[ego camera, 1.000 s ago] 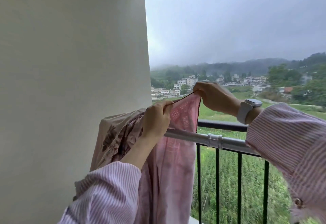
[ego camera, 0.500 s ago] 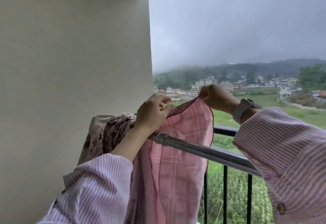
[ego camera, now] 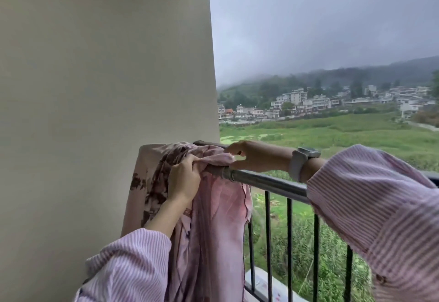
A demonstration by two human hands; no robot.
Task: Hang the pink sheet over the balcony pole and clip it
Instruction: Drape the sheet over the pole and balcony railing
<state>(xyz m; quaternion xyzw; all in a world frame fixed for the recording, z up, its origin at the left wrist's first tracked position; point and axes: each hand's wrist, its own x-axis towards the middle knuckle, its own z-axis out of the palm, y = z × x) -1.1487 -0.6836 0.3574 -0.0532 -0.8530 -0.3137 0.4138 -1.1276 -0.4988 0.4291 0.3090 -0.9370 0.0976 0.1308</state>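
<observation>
The pink sheet hangs over the metal balcony pole, bunched on top and drooping down the near side. My left hand grips a fold of the sheet just below the pole. My right hand reaches across the pole from the right, its fingers on the far side touching the sheet's bunched top edge. A watch sits on that wrist. No clip is visible.
A beige floral cloth hangs on the pole beside the sheet, against the cream wall. The black railing with vertical bars stands under the pole. Green fields and distant houses lie beyond.
Both hands have lowered the sheet's raised edge down onto the pole. The spread pink panel is now bunched on top of the pole, and the view has shifted left and down.
</observation>
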